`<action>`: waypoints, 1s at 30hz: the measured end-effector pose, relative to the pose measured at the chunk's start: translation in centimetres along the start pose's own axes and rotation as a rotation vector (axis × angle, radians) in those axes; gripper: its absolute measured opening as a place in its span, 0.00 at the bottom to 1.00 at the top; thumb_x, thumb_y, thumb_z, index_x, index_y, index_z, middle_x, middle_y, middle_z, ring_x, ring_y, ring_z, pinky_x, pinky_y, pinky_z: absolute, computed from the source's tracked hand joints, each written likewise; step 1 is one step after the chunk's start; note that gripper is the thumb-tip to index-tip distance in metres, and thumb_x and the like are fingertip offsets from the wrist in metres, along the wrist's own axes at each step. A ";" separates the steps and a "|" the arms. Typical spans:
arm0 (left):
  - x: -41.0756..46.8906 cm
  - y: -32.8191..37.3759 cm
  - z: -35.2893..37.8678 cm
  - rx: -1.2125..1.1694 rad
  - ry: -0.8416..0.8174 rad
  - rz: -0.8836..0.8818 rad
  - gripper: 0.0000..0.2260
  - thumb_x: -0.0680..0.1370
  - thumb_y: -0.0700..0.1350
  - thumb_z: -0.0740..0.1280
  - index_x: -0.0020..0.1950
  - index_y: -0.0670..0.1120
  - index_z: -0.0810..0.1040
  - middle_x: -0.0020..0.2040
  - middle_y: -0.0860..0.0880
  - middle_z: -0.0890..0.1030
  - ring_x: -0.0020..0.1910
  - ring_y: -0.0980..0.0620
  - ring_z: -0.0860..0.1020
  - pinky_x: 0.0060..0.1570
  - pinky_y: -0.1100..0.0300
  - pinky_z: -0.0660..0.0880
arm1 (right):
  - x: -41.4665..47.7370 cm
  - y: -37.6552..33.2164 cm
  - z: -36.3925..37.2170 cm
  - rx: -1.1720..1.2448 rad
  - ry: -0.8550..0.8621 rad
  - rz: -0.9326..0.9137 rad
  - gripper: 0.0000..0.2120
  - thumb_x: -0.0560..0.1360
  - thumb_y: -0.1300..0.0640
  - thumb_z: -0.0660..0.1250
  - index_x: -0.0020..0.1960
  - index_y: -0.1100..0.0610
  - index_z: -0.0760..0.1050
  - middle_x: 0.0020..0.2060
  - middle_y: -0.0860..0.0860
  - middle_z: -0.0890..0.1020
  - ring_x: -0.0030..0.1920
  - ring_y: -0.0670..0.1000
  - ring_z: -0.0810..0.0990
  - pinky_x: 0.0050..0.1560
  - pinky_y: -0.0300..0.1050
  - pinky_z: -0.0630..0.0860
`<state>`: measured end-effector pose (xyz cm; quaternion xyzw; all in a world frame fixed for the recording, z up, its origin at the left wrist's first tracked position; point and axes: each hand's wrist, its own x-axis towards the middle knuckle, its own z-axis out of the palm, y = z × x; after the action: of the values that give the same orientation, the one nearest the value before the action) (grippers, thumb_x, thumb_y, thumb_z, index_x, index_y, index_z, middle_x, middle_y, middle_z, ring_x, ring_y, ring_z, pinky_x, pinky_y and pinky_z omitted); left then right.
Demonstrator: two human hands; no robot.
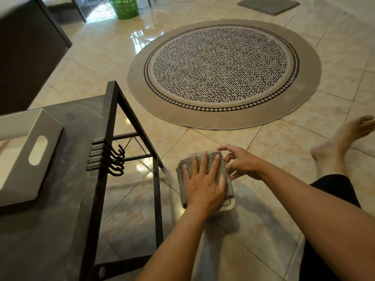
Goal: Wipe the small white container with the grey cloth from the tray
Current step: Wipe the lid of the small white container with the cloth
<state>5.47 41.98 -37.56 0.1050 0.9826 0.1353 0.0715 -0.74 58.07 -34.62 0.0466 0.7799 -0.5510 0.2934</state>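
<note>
The left hand lies flat, fingers spread, palm pressed on a folded grey cloth that covers a small white container on the glossy beige tiled floor. Only a rounded white corner of the container shows, just under and to the right of that palm. The right hand makes its grip at the container's far right side, fingers curled and touching the cloth's edge; whether it pinches cloth or container I cannot tell. Well to the left of both hands, a white rectangular tray with a slotted handle rests on the dark worktop.
</note>
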 end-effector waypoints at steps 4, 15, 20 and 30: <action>1.3 -0.6 -0.8 -0.015 -0.009 -0.046 0.29 0.82 0.61 0.46 0.79 0.60 0.37 0.81 0.50 0.35 0.77 0.45 0.30 0.75 0.39 0.34 | -0.3 0.0 -0.2 0.006 0.009 -0.002 0.33 0.74 0.75 0.64 0.73 0.52 0.66 0.49 0.60 0.76 0.42 0.55 0.83 0.39 0.49 0.84; 1.1 -1.2 -0.9 -0.025 0.002 -0.036 0.29 0.81 0.62 0.46 0.79 0.61 0.37 0.81 0.50 0.36 0.77 0.46 0.31 0.75 0.41 0.34 | -0.1 0.0 -0.2 0.006 0.016 0.013 0.33 0.75 0.74 0.65 0.75 0.53 0.65 0.49 0.60 0.76 0.43 0.55 0.84 0.38 0.48 0.84; -0.1 -0.2 -0.3 -0.007 -0.028 0.013 0.27 0.82 0.63 0.47 0.79 0.64 0.39 0.81 0.50 0.34 0.77 0.45 0.29 0.74 0.40 0.31 | 0.1 0.1 -0.1 0.003 0.015 0.015 0.34 0.74 0.76 0.62 0.75 0.53 0.64 0.49 0.60 0.77 0.44 0.56 0.84 0.39 0.49 0.84; -0.7 -0.1 -0.3 0.017 -0.043 0.011 0.28 0.82 0.62 0.47 0.79 0.62 0.38 0.80 0.50 0.34 0.76 0.45 0.28 0.71 0.42 0.27 | 0.1 0.1 -0.1 0.002 0.026 0.018 0.33 0.74 0.75 0.64 0.74 0.52 0.66 0.48 0.59 0.77 0.43 0.55 0.83 0.44 0.55 0.85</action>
<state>6.12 41.65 -37.25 0.1139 0.9814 0.1253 0.0909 -0.78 58.18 -34.77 0.0612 0.7827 -0.5483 0.2882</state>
